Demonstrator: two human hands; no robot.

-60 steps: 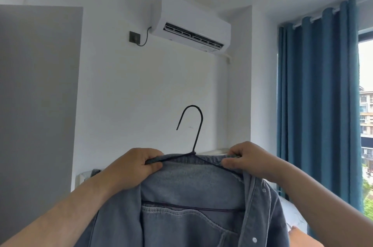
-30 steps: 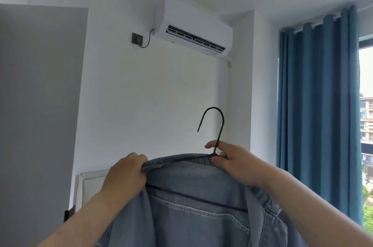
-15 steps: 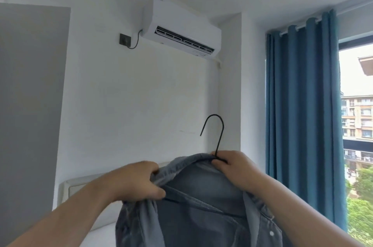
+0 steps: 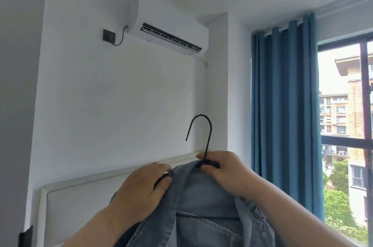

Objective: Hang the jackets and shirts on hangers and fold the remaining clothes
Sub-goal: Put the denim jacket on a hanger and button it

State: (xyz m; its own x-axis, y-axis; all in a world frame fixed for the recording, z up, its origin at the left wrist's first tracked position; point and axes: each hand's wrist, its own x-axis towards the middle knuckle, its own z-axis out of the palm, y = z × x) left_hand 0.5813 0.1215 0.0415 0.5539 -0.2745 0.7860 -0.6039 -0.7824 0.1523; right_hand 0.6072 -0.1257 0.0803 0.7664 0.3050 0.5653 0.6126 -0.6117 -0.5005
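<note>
Denim jacket (image 4: 201, 206): occupies the lower centre of the frame, held up in the air with the collar uppermost and the body hanging out past the bottom edge. Raising it lets the cloth drop free, so the shoulders can be seated.

Left hand (image 4: 141, 188), lower centre-left: fingers (image 4: 161, 166) are curled over the shoulder edge, pinching denim against a dark wire arm visible beneath them. Judged purpose: drawing that shoulder over the arm.

Right hand (image 4: 228, 172), just right of centre: thumb and fingers pinch the wire at the base of the hook, steadying the frame during the adjustment.

Hanger (image 4: 208, 141): thin black wire. The hook stands upright above the collar, kept clear for a rail. The remainder lies inside the garment.
</note>
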